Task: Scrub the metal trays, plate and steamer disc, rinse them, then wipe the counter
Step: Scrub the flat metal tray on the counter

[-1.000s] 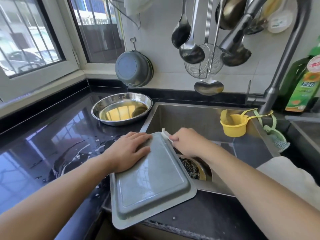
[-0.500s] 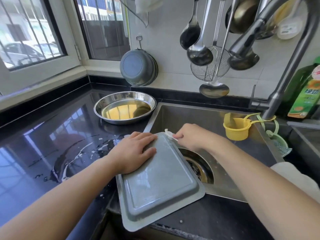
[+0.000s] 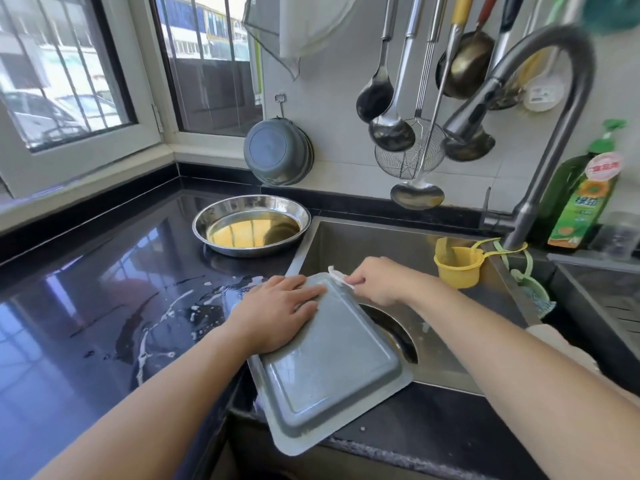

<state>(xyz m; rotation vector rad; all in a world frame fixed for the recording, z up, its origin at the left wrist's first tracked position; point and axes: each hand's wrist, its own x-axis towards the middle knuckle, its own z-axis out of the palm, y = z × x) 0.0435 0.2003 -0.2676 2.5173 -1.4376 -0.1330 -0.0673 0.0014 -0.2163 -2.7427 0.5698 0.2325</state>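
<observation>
Two hands work one upturned tray (image 3: 332,362) at lower centre, bridging table (image 3: 86,306) and sink (image 3: 381,244). Left hand (image 3: 277,313) lies flat, pressing its upper-left corner; keep that firm. Right hand (image 3: 377,282) pinches a white scrap (image 3: 337,273) at the far edge; short strokes there seem best.

Daylight pours in through the barred windows (image 3: 69,74) on my left, white frames meeting in the corner. Pale tiled wall (image 3: 332,109) ahead of me, ladles (image 3: 388,109) and a wire skimmer (image 3: 410,152) hanging from it, a grey pan (image 3: 277,152) on a hook beside them. Black counter (image 3: 69,306) gleams, mirroring the panes, wet streaks near its edge. A curved tap (image 3: 540,109) arches overhead, and a green bottle (image 3: 581,202) stands at the right.
</observation>
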